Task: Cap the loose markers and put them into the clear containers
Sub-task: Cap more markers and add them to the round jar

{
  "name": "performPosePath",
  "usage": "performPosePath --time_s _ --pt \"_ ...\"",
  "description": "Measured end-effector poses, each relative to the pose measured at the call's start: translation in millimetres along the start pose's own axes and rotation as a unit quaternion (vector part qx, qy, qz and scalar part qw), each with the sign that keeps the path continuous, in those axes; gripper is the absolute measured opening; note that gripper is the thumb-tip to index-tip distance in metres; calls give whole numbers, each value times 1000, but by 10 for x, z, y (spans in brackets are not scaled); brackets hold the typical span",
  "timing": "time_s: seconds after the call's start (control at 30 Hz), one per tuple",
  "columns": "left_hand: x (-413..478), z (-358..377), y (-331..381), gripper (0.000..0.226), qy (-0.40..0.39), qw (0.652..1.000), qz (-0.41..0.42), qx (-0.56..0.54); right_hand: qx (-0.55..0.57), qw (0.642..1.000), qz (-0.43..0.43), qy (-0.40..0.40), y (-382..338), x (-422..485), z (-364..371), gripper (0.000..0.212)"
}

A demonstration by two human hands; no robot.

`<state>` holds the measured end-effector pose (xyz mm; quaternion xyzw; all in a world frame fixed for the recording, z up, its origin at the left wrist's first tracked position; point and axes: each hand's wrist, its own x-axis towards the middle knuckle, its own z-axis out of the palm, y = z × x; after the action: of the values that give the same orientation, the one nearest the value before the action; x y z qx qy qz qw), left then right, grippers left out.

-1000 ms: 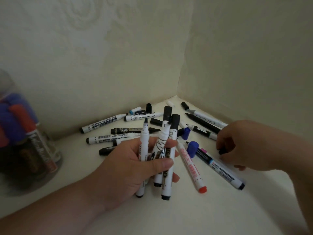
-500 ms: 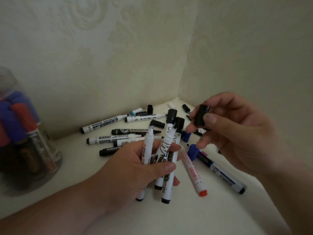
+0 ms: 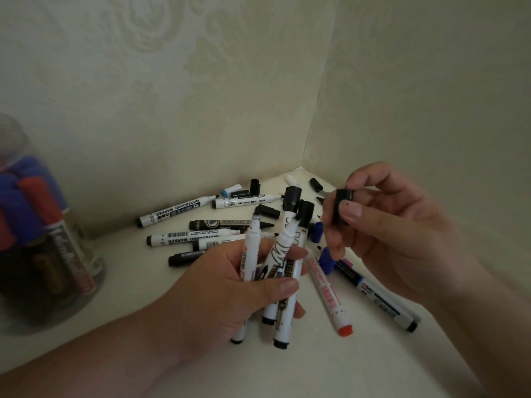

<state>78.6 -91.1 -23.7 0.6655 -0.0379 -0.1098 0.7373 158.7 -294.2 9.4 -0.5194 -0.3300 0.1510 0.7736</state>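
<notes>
My left hand (image 3: 227, 285) grips three white markers upright: two wear black caps (image 3: 293, 198), and one uncapped marker (image 3: 251, 245) shows its bare tip on the left of the bunch. My right hand (image 3: 385, 228) pinches a loose black cap (image 3: 342, 206) between thumb and fingers, just right of the bunch and above the table. Several more markers lie on the white surface behind, among them a whiteboard marker (image 3: 176, 211) and a red-ended marker (image 3: 327, 291). A clear container (image 3: 37, 248) with red and blue markers stands at the left edge.
The table sits in a corner with wallpapered walls behind and to the right. Loose black caps (image 3: 268, 211) and a blue cap (image 3: 317, 231) lie among the markers. A blue-banded marker (image 3: 376, 297) lies under my right hand.
My right hand has picked a black cap up off the table and raised it beside the marker bunch. My left hand keeps its grip on the three markers, nearly still.
</notes>
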Motion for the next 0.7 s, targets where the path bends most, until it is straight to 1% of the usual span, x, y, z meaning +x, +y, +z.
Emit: performPosePath --time_s 0.07,0.2,0.23,0.33,0.43,0.5,0.6,0.7 --pt "-4 -2 -3 30 0 1000 1 -2 -15 1000 -3 18 19 -3 4 19" --pt "-11 -2 -1 29 -2 1000 1 3 -100 991 6 84 16 -22 40 28" --pt "-11 -2 0 30 -2 1000 0 2 -116 989 4 93 10 -26 45 27" --pt "-9 3 2 31 -2 1000 -4 5 -159 984 -31 75 9 -49 62 22" --pt "-11 14 6 30 -2 1000 -6 12 -152 985 -57 53 39 -68 86 19" --pt "-14 18 4 30 0 1000 -8 28 -148 986 -70 37 56 -67 111 21" --pt "-14 20 3 31 6 999 -11 47 -144 985 -83 41 60 -66 131 29" --pt "-17 29 15 28 10 999 -20 46 -180 973 -133 56 64 -72 154 22"
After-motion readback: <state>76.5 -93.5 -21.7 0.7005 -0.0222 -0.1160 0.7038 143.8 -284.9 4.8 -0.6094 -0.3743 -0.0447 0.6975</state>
